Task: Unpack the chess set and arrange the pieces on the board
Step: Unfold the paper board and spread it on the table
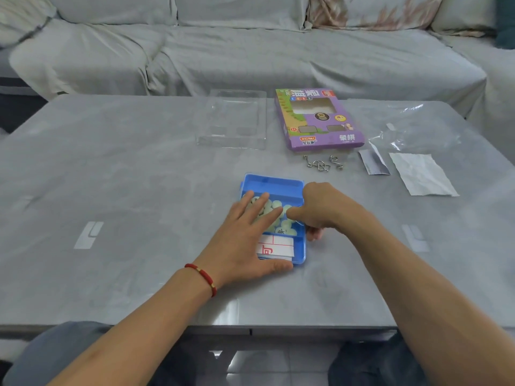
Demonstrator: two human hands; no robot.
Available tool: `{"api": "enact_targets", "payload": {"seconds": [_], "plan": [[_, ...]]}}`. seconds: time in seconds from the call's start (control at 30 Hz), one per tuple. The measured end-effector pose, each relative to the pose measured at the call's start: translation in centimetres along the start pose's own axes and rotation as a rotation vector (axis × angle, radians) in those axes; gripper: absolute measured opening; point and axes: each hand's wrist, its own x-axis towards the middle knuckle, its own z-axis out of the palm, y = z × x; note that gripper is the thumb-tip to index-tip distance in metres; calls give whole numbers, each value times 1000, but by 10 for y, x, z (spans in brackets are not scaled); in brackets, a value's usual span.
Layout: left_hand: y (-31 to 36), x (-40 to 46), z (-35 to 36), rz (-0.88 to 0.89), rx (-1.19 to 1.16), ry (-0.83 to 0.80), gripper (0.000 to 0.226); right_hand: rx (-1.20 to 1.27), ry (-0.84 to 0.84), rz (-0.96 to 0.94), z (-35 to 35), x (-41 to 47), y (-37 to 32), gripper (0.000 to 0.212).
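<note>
The blue tray [274,183] lies mid-bench [111,176], long axis running 12 to 6. The left hand [245,240] rests flat, fingers [260,203] spread over the pale pieces [287,231]. The right hand [324,207], at the tray's 3 o'clock rim, curls loosely, pinching nothing visible. The folded paper board [278,247] sits at the tray's 6 o'clock end.
</note>
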Motion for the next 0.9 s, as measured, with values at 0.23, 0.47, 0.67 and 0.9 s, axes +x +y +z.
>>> {"api": "enact_targets", "payload": {"seconds": [0.23, 0.47, 0.67, 0.9], "plan": [[6, 0, 4, 18, 8, -3, 108, 88, -4, 45, -3, -1, 6, 30], [6, -2, 1, -20, 2, -17, 113, 265, -67, 13, -2, 2, 23, 20], [11, -4, -13, -20, -56, 81, 108, 669, -166, 30, -1, -5, 43, 18], [-1, -26, -52, -153, -439, 630, 57, 610, 73, 25, 0, 1, 44, 21]]}}
